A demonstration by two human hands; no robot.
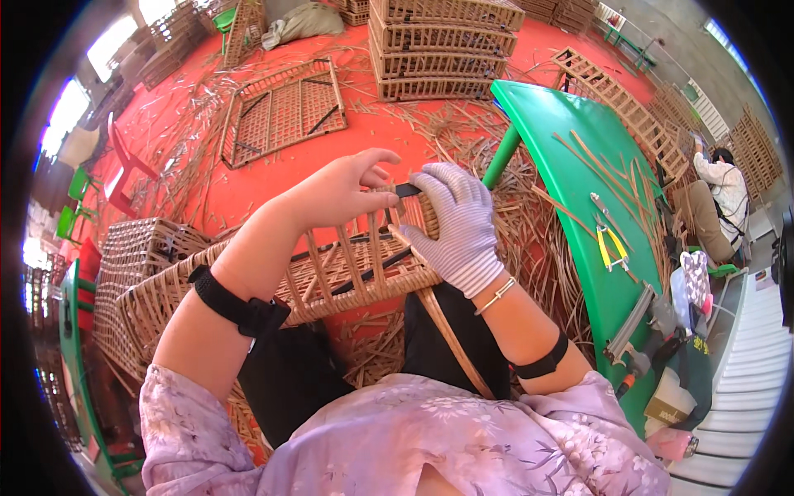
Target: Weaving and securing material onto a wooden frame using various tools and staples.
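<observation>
A woven wicker tray (356, 291) with slatted sides lies across my lap, one end toward my right hand. My right hand (459, 219), in a striped pale glove, wraps its fingers and thumb round the tray's corner. Bare and just left of it, my left hand (351, 194) hovers at the tray's far rim, thumb stretched out and fingers curved apart with nothing visible between them. Near both hands, a short black piece (405, 190) shows at the corner. From the near corner a flat cane strip (455, 341) hangs down over my right leg.
To the right, a green table (571, 178) bears yellow-handled pliers (610, 246), cane strips and a clamp-like metal tool (630, 324). Stacked wicker trays (442, 62) stand ahead; another tray (285, 116) lies on the red floor among cane scraps. A person (719, 194) sits at far right.
</observation>
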